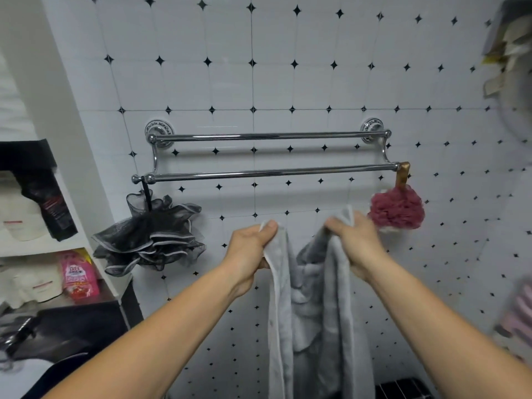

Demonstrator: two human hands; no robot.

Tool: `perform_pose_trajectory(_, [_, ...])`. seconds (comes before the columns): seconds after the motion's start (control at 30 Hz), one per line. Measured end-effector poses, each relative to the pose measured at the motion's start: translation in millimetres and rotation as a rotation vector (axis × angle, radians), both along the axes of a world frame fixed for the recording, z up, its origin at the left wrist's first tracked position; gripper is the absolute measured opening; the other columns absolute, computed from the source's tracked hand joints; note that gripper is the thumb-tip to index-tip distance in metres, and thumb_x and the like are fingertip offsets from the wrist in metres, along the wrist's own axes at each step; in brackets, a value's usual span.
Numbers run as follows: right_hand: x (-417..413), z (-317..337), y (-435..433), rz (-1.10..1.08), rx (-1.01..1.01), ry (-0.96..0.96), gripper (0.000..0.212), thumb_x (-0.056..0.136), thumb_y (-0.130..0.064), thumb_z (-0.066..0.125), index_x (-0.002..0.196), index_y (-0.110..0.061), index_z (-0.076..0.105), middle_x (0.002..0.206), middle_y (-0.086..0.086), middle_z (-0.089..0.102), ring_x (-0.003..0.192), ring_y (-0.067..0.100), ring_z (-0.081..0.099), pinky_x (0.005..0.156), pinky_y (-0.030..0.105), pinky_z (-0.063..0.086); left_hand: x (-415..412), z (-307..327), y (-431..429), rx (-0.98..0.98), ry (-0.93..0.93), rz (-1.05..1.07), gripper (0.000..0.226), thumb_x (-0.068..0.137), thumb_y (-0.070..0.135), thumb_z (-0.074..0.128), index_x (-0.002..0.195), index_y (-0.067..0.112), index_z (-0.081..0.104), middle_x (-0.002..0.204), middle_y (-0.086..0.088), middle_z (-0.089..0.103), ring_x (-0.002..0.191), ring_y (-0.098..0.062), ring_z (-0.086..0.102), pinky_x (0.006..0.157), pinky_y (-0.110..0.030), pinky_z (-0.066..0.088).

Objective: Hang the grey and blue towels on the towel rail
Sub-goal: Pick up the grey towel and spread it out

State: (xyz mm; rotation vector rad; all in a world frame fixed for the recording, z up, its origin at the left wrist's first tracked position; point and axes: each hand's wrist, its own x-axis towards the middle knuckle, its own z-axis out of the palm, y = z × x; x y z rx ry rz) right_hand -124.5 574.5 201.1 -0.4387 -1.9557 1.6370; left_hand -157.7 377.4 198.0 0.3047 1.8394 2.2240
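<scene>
Head view: both hands grip the grey towel [311, 286] below the double chrome towel rail [270, 171]. The left hand [253, 249] pinches 1 upper corner, the right hand [354, 240] clutches the other, and the cloth hangs between them. Both bars are bare; a black bath pouf [149, 237] hangs left, a maroon pouf [397, 207] right.

Even, soft, fairly bright light fills the scene, with nothing burnt out. The double chrome towel rail [270, 169] carries thin bright streaks of glare along both bars and throws a faint shadow band on the white tiled wall with black diamond insets [288, 82] below it. The black mesh bath sponge [149, 234] casts a soft shadow too. Wide-angle distortion bends the tile lines toward the edges. The right edge is smeared and out of focus; the left shelves look soft.
</scene>
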Motion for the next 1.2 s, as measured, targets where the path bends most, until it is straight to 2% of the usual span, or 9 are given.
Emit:
perform_pose_trajectory(0.13, [19, -13, -54, 0.188, 0.382, 0.011, 0.025, 0.08, -0.034, 0.061, 0.082, -0.009, 0.056, 0.077, 0.007, 0.065, 0.07, 0.017, 0.058, 0.065, 0.029, 0.046, 10, 6, 7, 0.041, -0.043, -0.098, 0.032, 0.1, 0.021, 0.051, 0.09, -0.002, 0.07, 0.071, -0.011, 0.073, 0.06, -0.019, 0.068, 0.055, -0.025, 0.054])
perform_pose_trajectory(0.3, [21, -11, -71, 0.195, 0.371, 0.049, 0.012, 0.084, -0.016, 0.064, 0.082, -0.005, 0.067, 0.087, 0.015, 0.064, 0.083, 0.025, 0.06, 0.079, 0.04, 0.049, 16, 13, -8, 0.059, -0.106, -0.128, 0.037, 0.102, 0.017, 0.044, 0.102, -0.011, 0.067, 0.091, -0.023, 0.073, 0.076, -0.026, 0.072, 0.068, -0.034, 0.06])
perform_pose_trajectory(0.5, [25, -13, -94, 0.356, 0.456, 0.143, 0.011, 0.089, -0.021, 0.062, 0.084, -0.015, 0.069, 0.076, 0.001, 0.047, 0.067, 0.007, 0.049, 0.064, 0.024, 0.039, 24, 25, -18, 0.045, -0.131, -0.086, 0.031, 0.102, 0.02, 0.044, 0.092, 0.001, 0.067, 0.08, -0.015, 0.069, 0.067, -0.023, 0.07, 0.062, -0.034, 0.06])
perform_pose_trajectory(0.6, [32, -16, -99, 0.481, 0.558, 0.147, 0.011, 0.092, -0.023, 0.056, 0.096, -0.021, 0.066, 0.08, -0.001, 0.044, 0.071, 0.008, 0.046, 0.065, 0.019, 0.037, 24, 30, -26, 0.078, -0.174, -0.087, 0.029, 0.099, 0.027, 0.051, 0.098, -0.001, 0.061, 0.08, -0.018, 0.06, 0.074, -0.031, 0.062, 0.078, -0.043, 0.055])
perform_pose_trajectory(0.73, [37, -14, -96, 0.603, 0.498, 0.141, 0.021, 0.091, -0.007, 0.047, 0.098, -0.01, 0.067, 0.095, -0.001, 0.054, 0.084, 0.006, 0.054, 0.076, 0.018, 0.042, 27, 29, -38, -0.049, -0.056, -0.183, 0.022, 0.082, 0.004, 0.07, 0.099, -0.007, 0.063, 0.081, -0.021, 0.059, 0.063, -0.025, 0.062, 0.059, -0.028, 0.056])
perform_pose_trajectory(0.83, [39, -17, -91, 0.652, 0.371, 0.125, 0.042, 0.093, 0.003, 0.042, 0.117, -0.019, 0.067, 0.092, -0.004, 0.056, 0.072, 0.008, 0.057, 0.077, 0.022, 0.048, 26, 27, -50, -0.135, 0.041, -0.259, 0.019, 0.078, -0.006, 0.068, 0.094, -0.015, 0.066, 0.08, -0.028, 0.064, 0.062, -0.031, 0.066, 0.059, -0.027, 0.055])
perform_pose_trajectory(0.93, [38, -19, -90, 0.621, 0.264, 0.168, 0.035, 0.098, -0.011, 0.049, 0.126, -0.028, 0.062, 0.099, -0.001, 0.071, 0.069, 0.015, 0.066, 0.079, 0.03, 0.055, 27, 27, -54, -0.209, 0.128, -0.28, 0.015, 0.079, -0.003, 0.069, 0.092, -0.007, 0.073, 0.087, -0.025, 0.073, 0.075, -0.032, 0.069, 0.067, -0.026, 0.056])
perform_pose_trajectory(1.07, [35, -17, -95, 0.526, 0.159, 0.194, 0.03, 0.087, -0.009, 0.059, 0.1, -0.036, 0.057, 0.075, -0.003, 0.072, 0.069, 0.016, 0.071, 0.064, 0.031, 0.054, 31, 26, -44, -0.229, 0.161, -0.275, 0.021, 0.083, 0.011, 0.073, 0.097, -0.004, 0.074, 0.092, -0.02, 0.076, 0.076, -0.03, 0.069, 0.074, -0.031, 0.059])
perform_pose_trajectory(1.2, [30, -10, -86, 0.301, 0.415, 0.155, 0.042, 0.066, -0.041, 0.07, 0.099, -0.048, 0.045, 0.066, -0.01, 0.059, 0.059, 0.006, 0.058, 0.061, 0.032, 0.049, 27, 30, -41, -0.312, 0.167, -0.225, 0.022, 0.088, 0.005, 0.06, 0.093, -0.016, 0.064, 0.081, -0.02, 0.063, 0.069, -0.024, 0.061, 0.063, -0.023, 0.05])
